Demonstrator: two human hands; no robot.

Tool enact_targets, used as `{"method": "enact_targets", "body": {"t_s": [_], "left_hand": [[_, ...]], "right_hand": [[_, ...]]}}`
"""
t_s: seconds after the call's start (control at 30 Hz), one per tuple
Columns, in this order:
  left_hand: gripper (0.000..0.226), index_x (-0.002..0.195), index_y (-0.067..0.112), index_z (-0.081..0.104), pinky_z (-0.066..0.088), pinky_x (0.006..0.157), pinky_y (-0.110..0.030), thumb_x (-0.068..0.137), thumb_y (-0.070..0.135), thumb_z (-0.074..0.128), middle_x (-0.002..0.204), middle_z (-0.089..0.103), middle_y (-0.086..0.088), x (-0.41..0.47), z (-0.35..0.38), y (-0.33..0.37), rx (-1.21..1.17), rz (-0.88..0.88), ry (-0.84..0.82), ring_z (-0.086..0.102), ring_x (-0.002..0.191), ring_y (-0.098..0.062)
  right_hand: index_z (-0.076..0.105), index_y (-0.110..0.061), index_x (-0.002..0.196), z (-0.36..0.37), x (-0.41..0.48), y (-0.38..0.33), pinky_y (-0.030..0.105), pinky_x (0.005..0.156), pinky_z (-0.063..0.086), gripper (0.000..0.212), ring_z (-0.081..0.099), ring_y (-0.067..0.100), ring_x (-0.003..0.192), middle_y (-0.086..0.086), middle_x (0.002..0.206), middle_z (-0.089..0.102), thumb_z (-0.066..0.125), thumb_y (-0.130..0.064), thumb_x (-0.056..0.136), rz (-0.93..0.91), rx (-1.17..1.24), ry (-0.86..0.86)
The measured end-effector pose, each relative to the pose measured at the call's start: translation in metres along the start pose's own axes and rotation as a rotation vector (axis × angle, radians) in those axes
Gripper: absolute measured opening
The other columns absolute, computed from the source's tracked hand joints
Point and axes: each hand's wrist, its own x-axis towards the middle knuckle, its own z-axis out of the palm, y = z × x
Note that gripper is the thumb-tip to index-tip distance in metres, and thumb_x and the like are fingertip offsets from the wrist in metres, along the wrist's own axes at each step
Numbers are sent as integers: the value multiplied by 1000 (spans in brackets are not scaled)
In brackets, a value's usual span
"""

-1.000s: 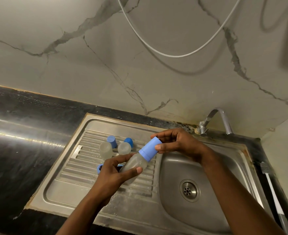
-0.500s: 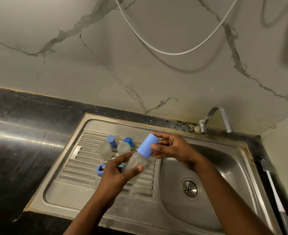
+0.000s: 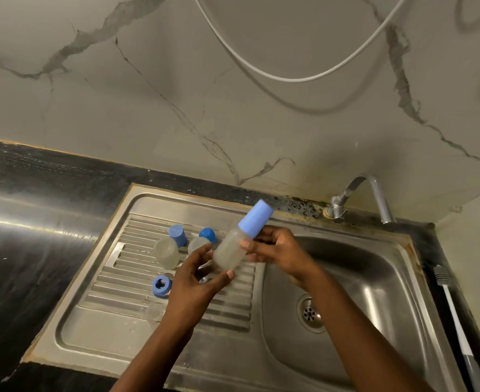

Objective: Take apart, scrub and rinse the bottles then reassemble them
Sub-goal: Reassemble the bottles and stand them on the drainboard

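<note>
I count three blue-capped bottles and one loose blue ring (image 3: 162, 284). The far-left bottle (image 3: 166, 251) and middle bottle (image 3: 197, 244) lie side by side on the drainboard (image 3: 125, 301). The third bottle (image 3: 230, 250) is above the drainboard's basin-side edge, its long axis tilted and its cap (image 3: 255, 219) pointing up and rightward. My left hand (image 3: 196, 284) grips its base between thumb and fingers. My right hand (image 3: 278, 250) pinches its body.

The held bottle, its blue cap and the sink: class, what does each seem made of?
Cloudy translucent bottle body: probably frosted plastic, dimly see-through. Tall blue cylindrical cap: likely matt plastic, even colour, no glare. Grey metal sink: apparently stainless steel, bright streaked reflections.
</note>
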Motion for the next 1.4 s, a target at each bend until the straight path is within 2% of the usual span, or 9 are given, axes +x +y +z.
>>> {"method": "enact_targets", "body": {"t_s": [0.1,0.2,0.27,0.37,0.5,0.77,1.0,1.17,1.4], "left_hand": [[64,138,32,63,61,96,-36,82,17,90,127,74,7,6,-7,-9,-62,-63,53,73,115,-12],[47,129,26,71,61,99,-43,85,16,87,119,78,5,7,-10,-10,-47,-85,63,75,109,-15],[33,118,21,76,60,100,-47,87,13,85,111,80,1,8,-10,-11,-31,-95,46,77,105,-17],[25,112,19,79,60,101,-47,89,12,83,106,81,0,8,-9,-13,-4,-105,30,77,103,-18],[23,111,19,80,61,99,-44,89,12,83,103,81,-1,11,-10,-14,9,-110,33,77,101,-17],[24,112,18,79,62,97,-43,89,14,83,101,82,0,14,-17,-14,42,-113,51,77,98,-16],[17,109,12,79,64,89,-42,92,10,80,97,80,-9,10,-33,-12,-8,-75,111,78,95,-27],[14,110,10,78,64,86,-42,97,8,74,95,80,-11,4,-53,-10,-20,-52,178,78,92,-29],[11,108,9,77,65,83,-40,99,8,71,95,80,-11,-14,-71,-15,-38,-49,238,78,92,-30]], "right_hand": [[74,-11,120,-20,40,2,46,93,62,47,74,37,108,13,110,79,92,-27,80,-31,-30,186],[75,-19,111,-34,76,10,44,87,64,54,76,23,96,5,100,79,93,-49,70,-64,-325,342],[73,-23,115,-38,93,20,35,84,61,51,74,10,91,-6,102,77,92,-47,74,-73,-511,393],[71,-22,121,-39,103,32,31,82,56,53,72,13,94,-6,107,76,91,-42,76,-59,-627,427],[69,-20,122,-37,108,47,24,72,46,50,68,14,90,-6,106,72,90,-37,80,-37,-643,438],[67,-19,126,-34,110,49,22,69,43,51,66,13,89,-10,104,66,88,-35,82,-33,-631,449],[61,-16,139,-34,101,54,29,91,51,72,70,16,110,-2,127,70,93,-34,77,34,-504,481],[73,-21,111,-24,68,56,39,89,61,30,72,9,91,-10,100,76,86,-27,84,-86,-510,605],[72,-24,108,26,19,55,20,79,59,17,69,-2,88,-12,95,74,79,-23,93,-212,-364,474]]}}
